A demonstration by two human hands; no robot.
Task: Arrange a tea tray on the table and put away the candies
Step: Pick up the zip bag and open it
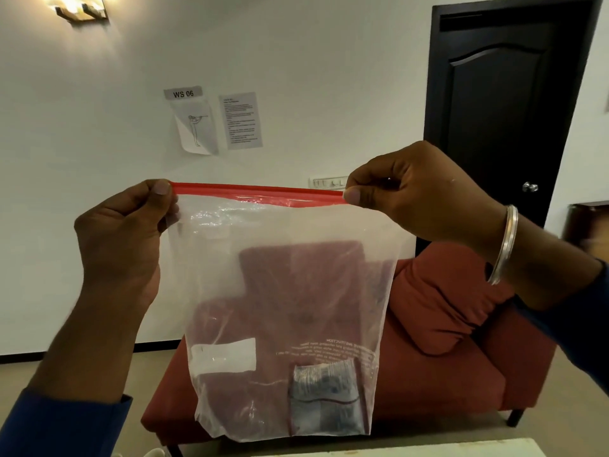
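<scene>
Pinched at both top corners by the left hand (pixel 125 232) and right hand (pixel 418 192), a clear red-zippered plastic bag (pixel 280 291) is held up; a small packet (pixel 324 397) lies far below the right grip.

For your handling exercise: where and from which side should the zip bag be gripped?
By the red strip at its two top corners, from the sides, as the left hand and right hand pinch it: the bag is limp, weighted at the bottom.

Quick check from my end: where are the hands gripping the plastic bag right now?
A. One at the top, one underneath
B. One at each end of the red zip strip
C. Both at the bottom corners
B: the left hand and right hand each pinch one end of the red zip strip atop the plastic bag.
</scene>
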